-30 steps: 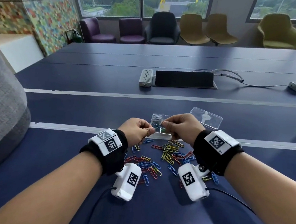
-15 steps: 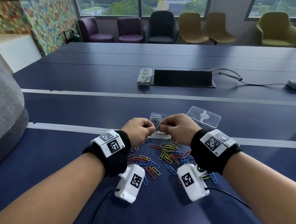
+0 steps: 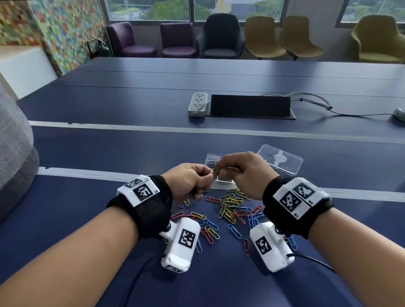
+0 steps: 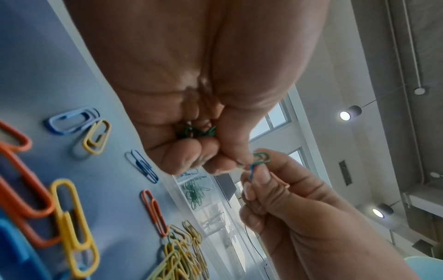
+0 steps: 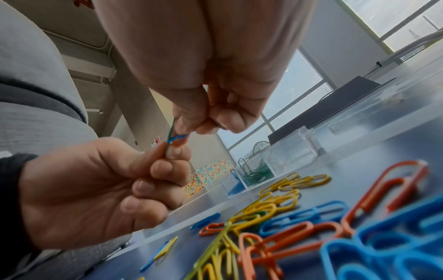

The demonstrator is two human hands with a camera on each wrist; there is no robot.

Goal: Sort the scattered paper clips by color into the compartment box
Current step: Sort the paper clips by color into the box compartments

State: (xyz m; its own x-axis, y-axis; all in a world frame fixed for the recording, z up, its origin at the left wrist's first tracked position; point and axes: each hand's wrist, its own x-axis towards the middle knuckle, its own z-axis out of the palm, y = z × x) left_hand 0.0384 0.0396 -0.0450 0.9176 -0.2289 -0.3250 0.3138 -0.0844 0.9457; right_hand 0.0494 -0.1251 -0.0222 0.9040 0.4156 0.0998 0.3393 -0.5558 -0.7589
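Note:
Both hands are raised over the pile of loose paper clips (image 3: 231,205) and meet fingertip to fingertip. My left hand (image 3: 209,176) pinches a green clip (image 4: 261,157) between thumb and forefinger and keeps several more green clips (image 4: 194,130) curled in its palm. My right hand (image 3: 222,167) pinches a blue clip (image 5: 178,137) that looks hooked into the green one (image 5: 167,149). Just beyond the hands stands the clear compartment box (image 3: 215,178). One compartment holds green clips (image 5: 254,174), and a blue clip (image 5: 236,187) lies in the one beside it.
The box's clear lid (image 3: 280,159) lies to the right behind the box. Red, yellow and blue clips (image 4: 69,217) are spread on the dark blue table (image 3: 93,192) under both wrists. A power strip (image 3: 197,103) and a black cable hatch (image 3: 250,107) sit farther back.
The hands stay joined at the fingertips. The right hand has risen slightly above the box while the fingers work at the linked clips.

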